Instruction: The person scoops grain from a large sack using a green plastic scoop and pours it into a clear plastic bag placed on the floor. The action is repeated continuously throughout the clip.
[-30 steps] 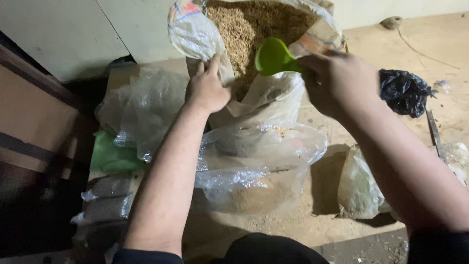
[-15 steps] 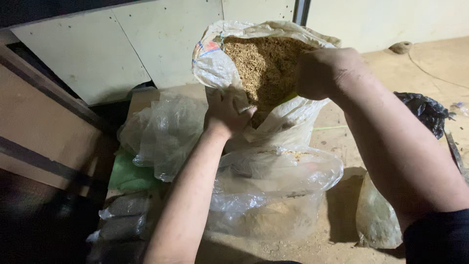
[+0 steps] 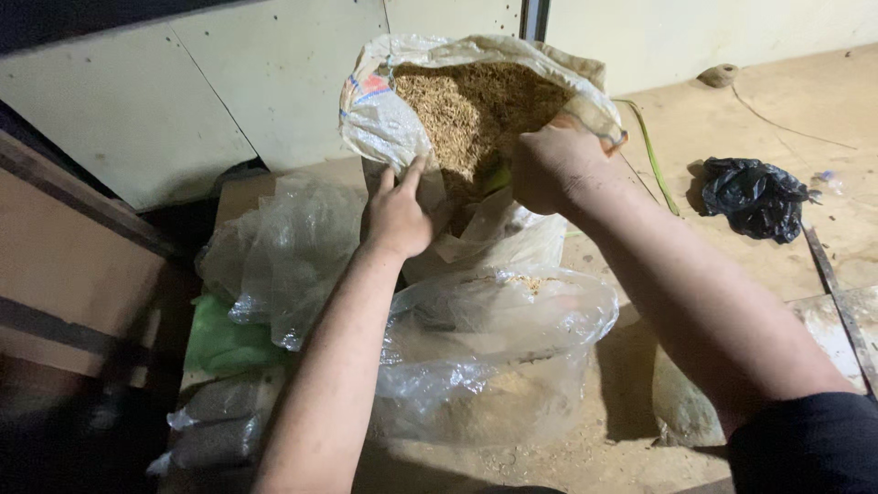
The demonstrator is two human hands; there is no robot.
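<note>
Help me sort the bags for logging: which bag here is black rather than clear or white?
The small crumpled black bag lying alone on the floor at the right; the other bags are clear plastic or a white woven sack of grain.

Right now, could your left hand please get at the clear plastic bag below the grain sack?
Probably yes: the left hand rests on the sack, with the clear bag open just below and nothing between them.

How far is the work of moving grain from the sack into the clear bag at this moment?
Done: the clear plastic bag already holds some grain at its bottom. In hand: the left hand holds the rim of the open woven sack, and the right hand reaches into the grain, with a bit of green scoop showing beside it. Left: the sack looks nearly full and the clear bag has much room.
</note>
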